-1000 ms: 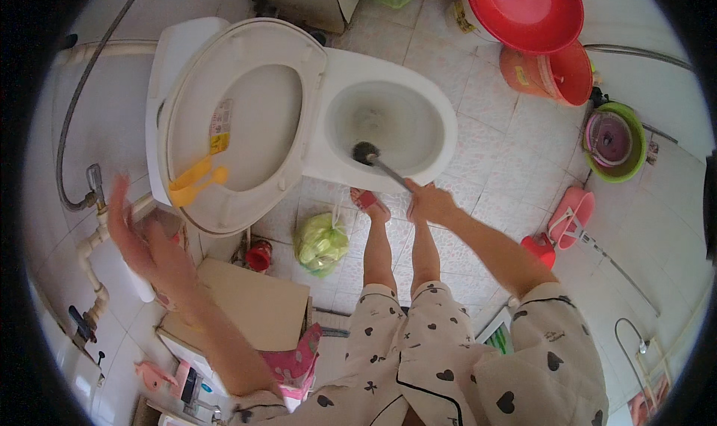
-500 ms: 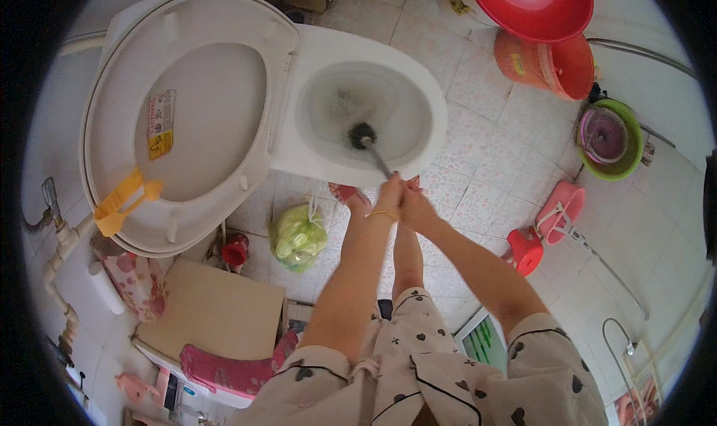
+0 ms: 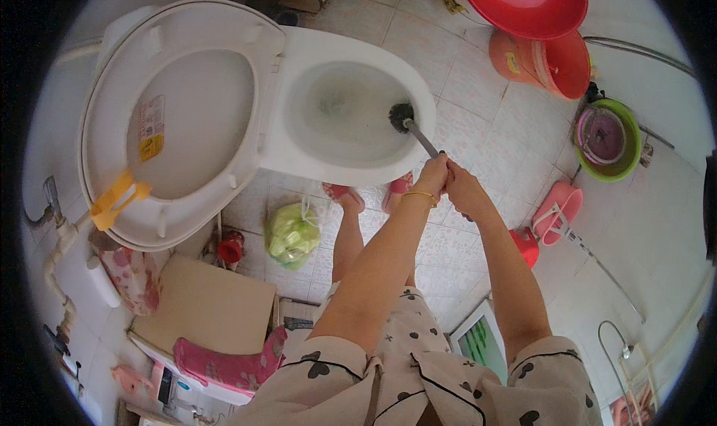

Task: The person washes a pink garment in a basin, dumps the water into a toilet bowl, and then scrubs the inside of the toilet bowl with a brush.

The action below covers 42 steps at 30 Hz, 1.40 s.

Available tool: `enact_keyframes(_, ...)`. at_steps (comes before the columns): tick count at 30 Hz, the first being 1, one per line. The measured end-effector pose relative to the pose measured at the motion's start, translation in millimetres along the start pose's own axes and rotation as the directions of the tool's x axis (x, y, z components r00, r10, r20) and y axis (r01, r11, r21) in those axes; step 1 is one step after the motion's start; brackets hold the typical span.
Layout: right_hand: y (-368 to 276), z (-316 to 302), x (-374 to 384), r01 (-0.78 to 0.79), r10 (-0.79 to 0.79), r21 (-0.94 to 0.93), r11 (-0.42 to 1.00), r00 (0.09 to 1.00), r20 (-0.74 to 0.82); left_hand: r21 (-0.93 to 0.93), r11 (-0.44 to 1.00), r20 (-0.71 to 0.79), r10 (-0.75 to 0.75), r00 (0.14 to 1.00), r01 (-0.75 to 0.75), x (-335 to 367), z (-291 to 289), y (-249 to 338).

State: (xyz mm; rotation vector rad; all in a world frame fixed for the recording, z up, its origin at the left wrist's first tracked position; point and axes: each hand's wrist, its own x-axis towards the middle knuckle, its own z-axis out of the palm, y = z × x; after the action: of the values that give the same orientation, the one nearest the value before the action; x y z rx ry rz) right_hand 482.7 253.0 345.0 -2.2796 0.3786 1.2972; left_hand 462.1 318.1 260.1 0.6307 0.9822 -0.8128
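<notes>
Both of my hands grip the grey handle of a toilet brush (image 3: 423, 139). My left hand (image 3: 431, 178) is wrapped round it nearer the bristles, and my right hand (image 3: 464, 190) closes on it just behind. A dark handle end pokes out below the right hand. The round black bristle head rests against the inner front wall of the white toilet bowl (image 3: 336, 149), on its right side. Cloudy water lies in the bowl. The toilet's seat and lid (image 3: 104, 127) are raised at the left, with a yellow tab (image 3: 118, 199) fixed to the seat rim.
A tied green plastic bag (image 3: 293, 235) stands on the tiled floor near my feet. To the right are a red basin (image 3: 526, 4), an orange bucket (image 3: 515, 58), a green basin (image 3: 635, 146) and pink slippers (image 3: 562, 202). A beige-topped cabinet (image 3: 213, 303) stands at lower left.
The brush head has moved from the bowl's middle to its right, front wall. Both hands have shifted right and slightly up with the handle.
</notes>
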Motion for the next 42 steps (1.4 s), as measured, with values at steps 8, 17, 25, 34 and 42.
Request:
enact_keyframes(8, -61, 84, 64, 0.155, -0.088, 0.384, 0.91, 0.978, -0.188, 0.522, 0.835, 0.003, 0.199, 0.98, -0.171, 34, -98, 83)
enact_keyframes(17, -98, 148, 38, 0.339, -0.34, 0.047, 0.939, 0.94, 0.003, -0.302, 0.934, -0.035, 0.187, 0.982, -0.189, 12, -221, 32)
enact_keyframes(25, -73, 85, 65, 0.34, -0.289, 0.263, 0.903, 0.933, -0.216, 0.234, 0.951, -0.031, 0.215, 0.976, -0.202, 38, -115, 77)
enact_keyframes(34, -51, 119, 55, 0.062, -0.044, 0.141, 0.988, 0.991, -0.124, 0.138, 0.989, -0.081, 0.07, 0.994, -0.058, 25, -123, 43)
enact_keyframes(42, -74, 157, 75, 0.13, -0.125, 0.052, 0.99, 0.988, -0.094, -0.075, 0.996, -0.122, 0.032, 0.992, -0.041, 19, -160, 54)
